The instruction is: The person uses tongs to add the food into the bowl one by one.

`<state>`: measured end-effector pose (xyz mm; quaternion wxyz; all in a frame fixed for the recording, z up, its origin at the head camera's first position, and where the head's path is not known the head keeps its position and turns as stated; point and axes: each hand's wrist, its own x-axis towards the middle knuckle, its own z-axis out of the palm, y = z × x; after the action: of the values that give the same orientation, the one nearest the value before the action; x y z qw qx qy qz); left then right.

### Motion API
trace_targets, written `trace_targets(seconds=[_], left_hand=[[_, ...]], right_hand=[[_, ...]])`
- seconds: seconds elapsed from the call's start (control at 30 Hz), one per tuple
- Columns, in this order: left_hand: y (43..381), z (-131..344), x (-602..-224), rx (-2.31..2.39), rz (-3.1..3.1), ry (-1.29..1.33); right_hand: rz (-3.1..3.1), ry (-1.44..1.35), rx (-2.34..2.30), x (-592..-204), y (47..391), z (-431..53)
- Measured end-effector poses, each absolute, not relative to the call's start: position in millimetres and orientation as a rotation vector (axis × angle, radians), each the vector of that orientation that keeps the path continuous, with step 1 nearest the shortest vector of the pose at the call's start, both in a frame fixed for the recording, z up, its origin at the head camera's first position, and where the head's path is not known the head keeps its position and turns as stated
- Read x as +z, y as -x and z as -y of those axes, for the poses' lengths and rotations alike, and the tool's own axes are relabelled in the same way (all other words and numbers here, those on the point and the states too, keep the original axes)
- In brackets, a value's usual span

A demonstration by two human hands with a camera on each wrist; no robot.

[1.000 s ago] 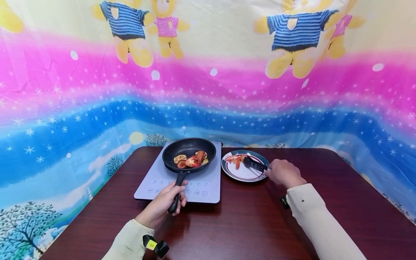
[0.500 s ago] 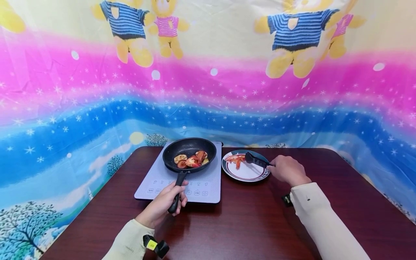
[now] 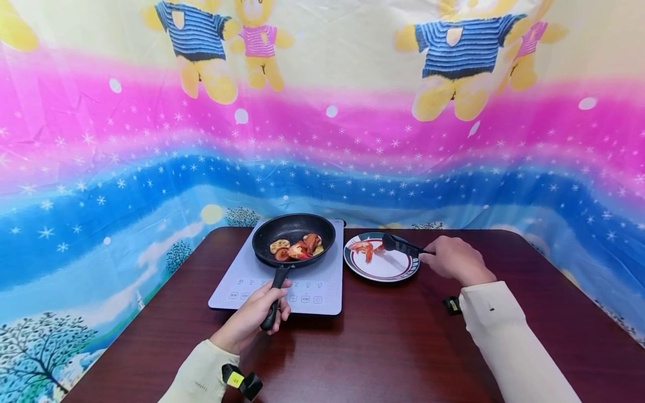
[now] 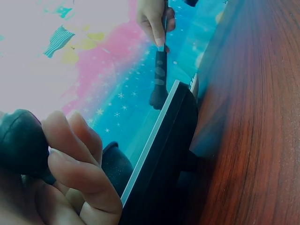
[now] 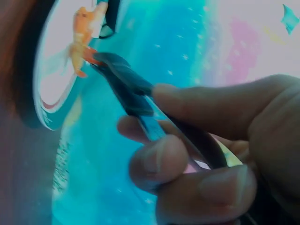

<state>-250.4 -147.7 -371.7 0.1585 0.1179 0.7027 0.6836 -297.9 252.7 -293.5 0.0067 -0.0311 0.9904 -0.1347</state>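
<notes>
My left hand (image 3: 252,314) grips the handle of a black frying pan (image 3: 282,225). Lotus root slices and red-orange pieces of food (image 3: 298,249) lie in it, toward the near right side. Over the plate (image 3: 400,273), my right hand (image 3: 459,261) holds black tongs (image 3: 402,245), thumb on one arm and fingers round the other. Orange-red shrimp (image 3: 364,248) lie on the plate's left part. In the right wrist view the tips of the tongs meet a reddish end beside the shrimp (image 5: 82,33); I cannot tell whether they pinch it.
The pan stands on a white induction cooker (image 3: 227,285) with touch keys along its near side. To its right is the plate, close to the table's far edge. A printed cloth (image 3: 322,140) hangs behind the dark red wooden table (image 3: 373,352).
My right hand and the tongs have drawn to the right, away from the shrimp at the plate's left. The left hand and the pan have stayed still.
</notes>
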Motion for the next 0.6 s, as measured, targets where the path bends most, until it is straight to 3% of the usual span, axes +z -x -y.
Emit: trace_targets(seconds=[0.27,0.6], left_hand=[[250,148,-372,1.954,-2.011,-0.341],[250,147,-372,1.954,-2.008,-0.348]], right_hand=[[-2.954,0.228,-0.380,-282,284,-265],[-2.950,0.195,-0.401,-289,286,-261]])
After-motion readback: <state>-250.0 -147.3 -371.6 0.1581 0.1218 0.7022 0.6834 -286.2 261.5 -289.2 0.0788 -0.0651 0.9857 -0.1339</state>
